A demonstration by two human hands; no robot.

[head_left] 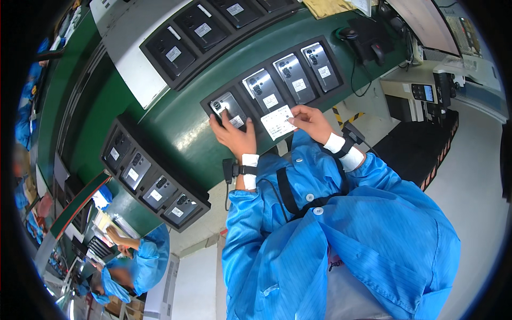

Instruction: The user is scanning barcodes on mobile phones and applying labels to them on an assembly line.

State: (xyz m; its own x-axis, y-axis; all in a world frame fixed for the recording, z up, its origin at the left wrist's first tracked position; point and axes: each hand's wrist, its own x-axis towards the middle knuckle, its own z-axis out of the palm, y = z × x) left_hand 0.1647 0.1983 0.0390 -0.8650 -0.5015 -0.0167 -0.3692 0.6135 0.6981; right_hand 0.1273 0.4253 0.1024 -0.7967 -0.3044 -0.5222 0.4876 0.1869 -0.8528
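Observation:
A dark foam tray (332, 44) lies in front of me with grey smartphones in its slots, camera side up, each with a small white label. My left hand (236, 136) is at the leftmost smartphone (230, 104), its thumb and fingers spread across the lower part and touching both sides. Between the thumb and fingers of my right hand (313, 124) is a white printed card (278, 122). The card is held over the tray's near edge, just below the second smartphone (264, 90). A wrist strap with a small black box sits on each forearm.
More trays of phones stand at the far side (184, 80) and to the left (178, 226) on the green table (184, 120). A barcode scanner (346, 34), a cable and a monitor (426, 24) are at the right. Another person in blue (149, 261) works at lower left.

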